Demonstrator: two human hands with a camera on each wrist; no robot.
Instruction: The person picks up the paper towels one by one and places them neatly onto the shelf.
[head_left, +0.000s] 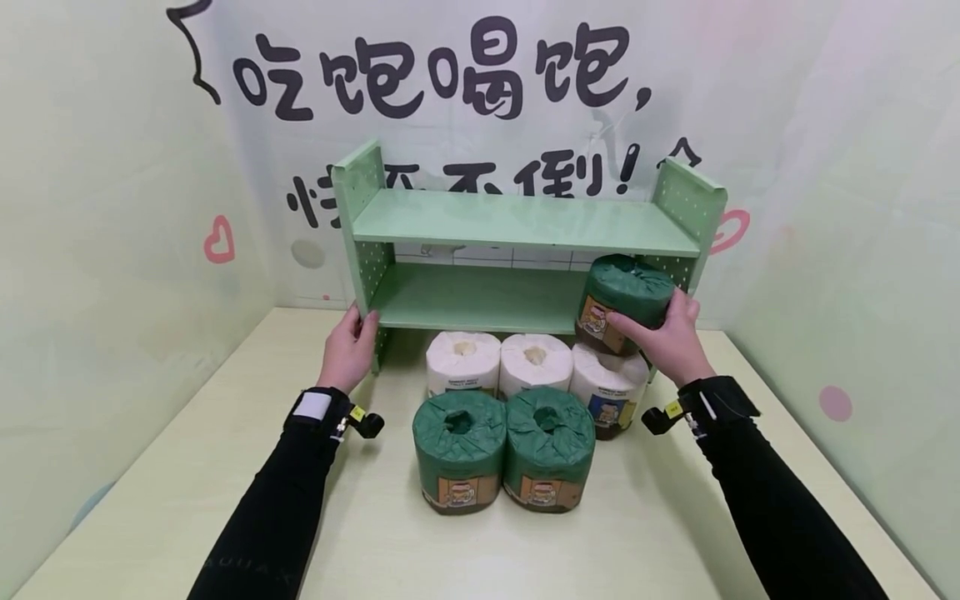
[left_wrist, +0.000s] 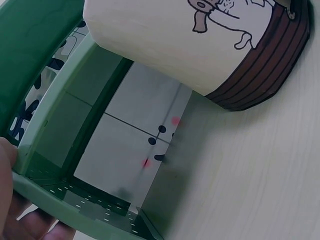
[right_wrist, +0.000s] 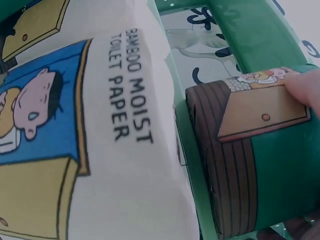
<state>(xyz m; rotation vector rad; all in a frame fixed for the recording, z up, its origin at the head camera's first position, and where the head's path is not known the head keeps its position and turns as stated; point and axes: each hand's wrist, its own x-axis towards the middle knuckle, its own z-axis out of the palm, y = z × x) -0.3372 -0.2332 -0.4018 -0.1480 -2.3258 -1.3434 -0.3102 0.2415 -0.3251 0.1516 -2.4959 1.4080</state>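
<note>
My right hand (head_left: 671, 337) grips a green-wrapped toilet paper roll (head_left: 626, 292), thumb on its front and fingers round its right side. The roll is at the right end of the lower tier of a green two-tier shelf (head_left: 480, 296), under the upper board. In the right wrist view this roll (right_wrist: 280, 165) overlaps the edge of the shelf. My left hand (head_left: 348, 346) holds the shelf's left side panel at the lower board's height; the left wrist view has its fingers (left_wrist: 30, 225) behind the panel.
Three white toilet paper rolls (head_left: 536, 362) stand in a row before the shelf, the right one partly beneath the held roll. Two green rolls (head_left: 459, 446) stand side by side in front of them on the pale table (head_left: 360, 533). Printed cloth walls (head_left: 135, 167) enclose the table.
</note>
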